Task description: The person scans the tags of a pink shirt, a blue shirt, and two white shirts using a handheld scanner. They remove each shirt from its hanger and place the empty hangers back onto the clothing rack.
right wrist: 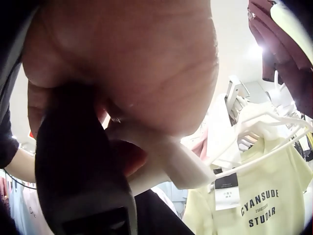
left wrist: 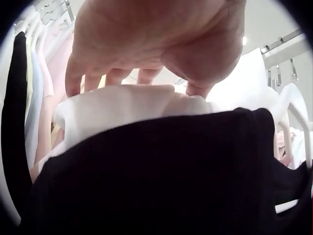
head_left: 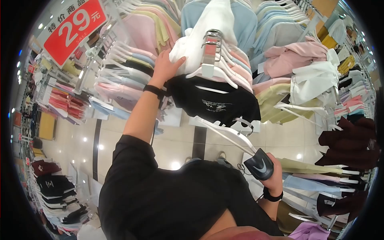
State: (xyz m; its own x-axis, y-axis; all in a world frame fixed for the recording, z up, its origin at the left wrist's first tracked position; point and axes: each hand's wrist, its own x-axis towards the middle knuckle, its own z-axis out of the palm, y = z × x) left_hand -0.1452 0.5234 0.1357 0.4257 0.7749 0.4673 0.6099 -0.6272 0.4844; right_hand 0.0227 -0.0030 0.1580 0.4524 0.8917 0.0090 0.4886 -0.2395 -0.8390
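Note:
In the head view the left hand (head_left: 165, 67) lies with spread fingers on a white garment (head_left: 186, 52) draped at the front of the rack. Beside it hangs a black T-shirt (head_left: 212, 100) with white print. The left wrist view shows the left fingertips (left wrist: 142, 81) on the white fabric (left wrist: 117, 105), above black cloth (left wrist: 161, 171). At the lower right, the right hand (head_left: 274, 176) grips a white hanger (head_left: 228, 135) together with a black item (head_left: 260, 165) bearing a white swoosh. Up close in the right wrist view, the right hand (right wrist: 122, 63) curls round the hanger (right wrist: 166, 164).
Racks of pastel clothes stand left and right of the central rack. A red price sign (head_left: 76, 30) hangs upper left. An empty hanger (head_left: 300, 107) sticks out by a yellow-green shirt (head_left: 276, 100). Dark red garments (head_left: 348, 142) hang at the right, above tiled floor (head_left: 120, 140).

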